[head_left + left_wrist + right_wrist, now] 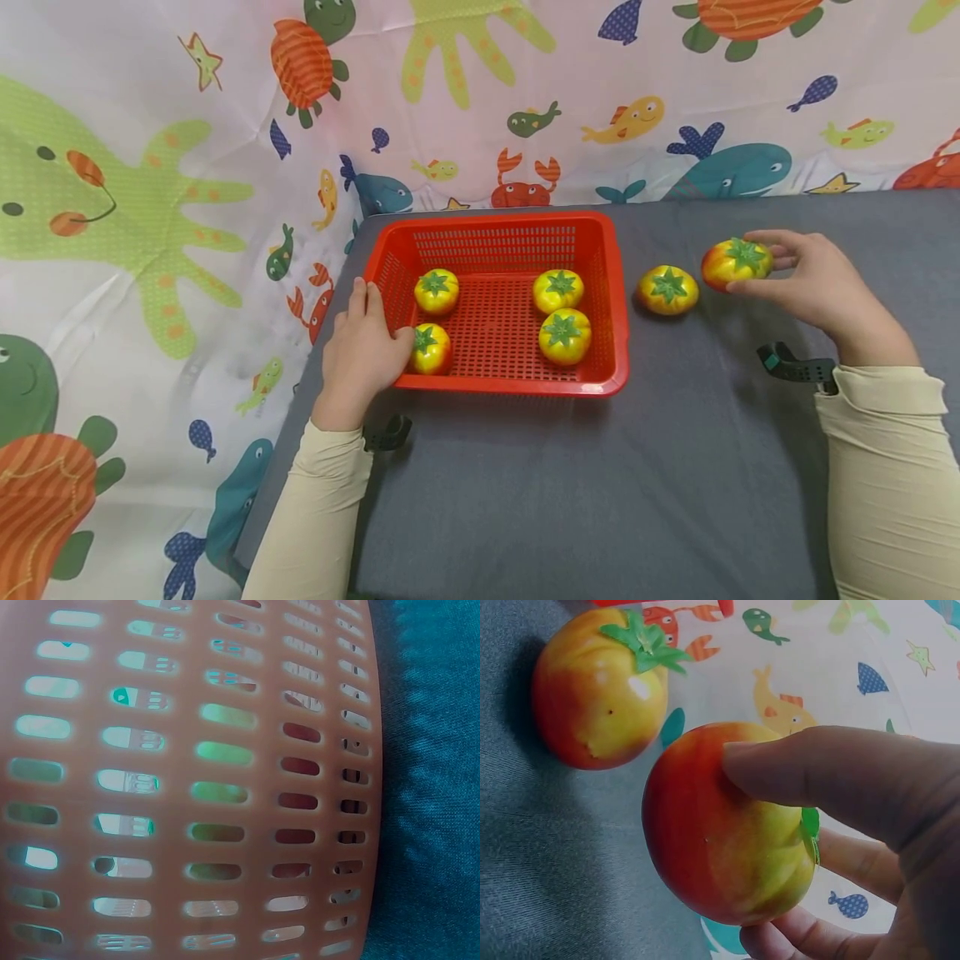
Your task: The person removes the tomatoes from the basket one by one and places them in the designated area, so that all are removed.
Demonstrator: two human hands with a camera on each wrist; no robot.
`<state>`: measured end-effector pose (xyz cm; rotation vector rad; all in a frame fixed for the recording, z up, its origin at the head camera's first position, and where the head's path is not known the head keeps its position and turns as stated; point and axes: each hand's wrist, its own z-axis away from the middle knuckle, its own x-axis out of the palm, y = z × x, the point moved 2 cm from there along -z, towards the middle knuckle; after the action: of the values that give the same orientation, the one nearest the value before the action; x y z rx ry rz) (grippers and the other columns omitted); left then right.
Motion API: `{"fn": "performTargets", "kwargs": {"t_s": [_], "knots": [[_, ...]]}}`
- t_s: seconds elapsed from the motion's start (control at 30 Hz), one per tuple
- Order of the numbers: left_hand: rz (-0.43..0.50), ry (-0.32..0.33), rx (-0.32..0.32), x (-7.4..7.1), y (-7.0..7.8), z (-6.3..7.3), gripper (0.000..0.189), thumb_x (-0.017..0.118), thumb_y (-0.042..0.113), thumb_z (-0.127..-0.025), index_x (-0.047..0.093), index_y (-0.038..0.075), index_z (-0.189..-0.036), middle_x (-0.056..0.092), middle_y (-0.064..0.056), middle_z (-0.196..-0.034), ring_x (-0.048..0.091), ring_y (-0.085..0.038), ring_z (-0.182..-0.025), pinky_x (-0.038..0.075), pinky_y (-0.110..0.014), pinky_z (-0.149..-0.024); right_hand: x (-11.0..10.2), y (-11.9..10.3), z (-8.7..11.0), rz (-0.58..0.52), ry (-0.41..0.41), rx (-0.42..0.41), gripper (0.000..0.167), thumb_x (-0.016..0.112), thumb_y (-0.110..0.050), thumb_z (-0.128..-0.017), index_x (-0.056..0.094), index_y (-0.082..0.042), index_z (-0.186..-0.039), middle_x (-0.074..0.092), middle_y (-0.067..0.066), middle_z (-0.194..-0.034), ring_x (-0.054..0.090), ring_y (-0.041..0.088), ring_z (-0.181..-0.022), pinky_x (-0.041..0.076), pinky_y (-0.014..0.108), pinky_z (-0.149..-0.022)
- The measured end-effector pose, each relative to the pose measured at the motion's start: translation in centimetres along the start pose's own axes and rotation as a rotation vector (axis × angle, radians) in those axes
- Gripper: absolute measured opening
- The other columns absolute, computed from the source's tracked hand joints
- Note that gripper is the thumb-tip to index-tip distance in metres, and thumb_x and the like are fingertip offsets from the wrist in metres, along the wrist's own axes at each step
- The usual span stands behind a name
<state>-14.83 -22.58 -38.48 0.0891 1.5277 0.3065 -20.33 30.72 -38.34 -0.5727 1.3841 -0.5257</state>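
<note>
My right hand (810,279) pinches a red-and-yellow artificial tomato (731,265) with a green leafy top, thumb on one side and fingers on the other. In the right wrist view this tomato (712,832) is tilted, its red end facing left. Another tomato (667,290) sits on the table just left of it. My left hand (367,354) holds the red plastic basket (495,385) at its front left corner, fingers along the left wall and thumb over the rim. Only the slotted basket wall (172,802) fills most of the left wrist view; that hand is hidden there.
Inside the basket, two tomatoes lie at the left, one of them a front tomato (431,350) beside my thumb, and two lie at the right, including a front right tomato (565,337). Grey cloth (585,492) covers the table. A sea-animal curtain (465,108) borders the back and left.
</note>
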Motion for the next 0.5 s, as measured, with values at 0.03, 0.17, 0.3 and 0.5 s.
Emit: {"fn": "performTargets", "kwargs": {"t_s": [0.03, 0.17, 0.3, 0.5], "knots": [[0.002, -0.002, -0.001, 0.0, 0.0, 0.0, 0.090, 0.058, 0.040, -0.095, 0.019, 0.002, -0.167, 0.012, -0.018, -0.175, 0.045, -0.045, -0.131, 0.055, -0.065, -0.091, 0.0, 0.1, 0.0, 0.000, -0.002, 0.000, 0.080, 0.081, -0.040, -0.092, 0.048, -0.001, -0.154, 0.039, 0.038, -0.146, 0.042, 0.056, -0.129, 0.043, 0.059, -0.085], [0.007, -0.006, -0.003, 0.0, 0.0, 0.0, 0.090, 0.058, 0.040, -0.095, 0.019, 0.003, -0.167, 0.012, -0.018, -0.176, 0.045, -0.045, -0.131, 0.055, -0.065, -0.091, 0.1, 0.5, -0.2, 0.001, -0.008, 0.005, 0.080, 0.081, -0.039, -0.092, 0.047, -0.001, -0.154, 0.040, 0.037, -0.145, 0.042, 0.055, -0.129, 0.044, 0.058, -0.085], [0.007, -0.008, 0.001, -0.1, 0.0, -0.1, 0.091, 0.058, 0.040, -0.095, 0.018, 0.003, -0.167, 0.011, -0.018, -0.176, 0.044, -0.045, -0.133, 0.055, -0.065, -0.092, 0.1, 1.0, -0.2, 0.001, -0.020, 0.015, 0.080, 0.080, -0.040, -0.093, 0.046, 0.000, -0.154, 0.037, 0.038, -0.146, 0.040, 0.056, -0.129, 0.044, 0.059, -0.085], [0.007, -0.007, 0.001, 0.0, -0.1, -0.1, 0.091, 0.059, 0.041, -0.095, 0.018, 0.003, -0.167, 0.012, -0.018, -0.176, 0.044, -0.046, -0.134, 0.055, -0.065, -0.092, 0.5, 1.5, -0.5, 0.000, -0.049, 0.006, 0.080, 0.079, -0.039, -0.094, 0.045, 0.002, -0.155, 0.040, 0.040, -0.146, 0.040, 0.057, -0.130, 0.043, 0.069, -0.090]]}}
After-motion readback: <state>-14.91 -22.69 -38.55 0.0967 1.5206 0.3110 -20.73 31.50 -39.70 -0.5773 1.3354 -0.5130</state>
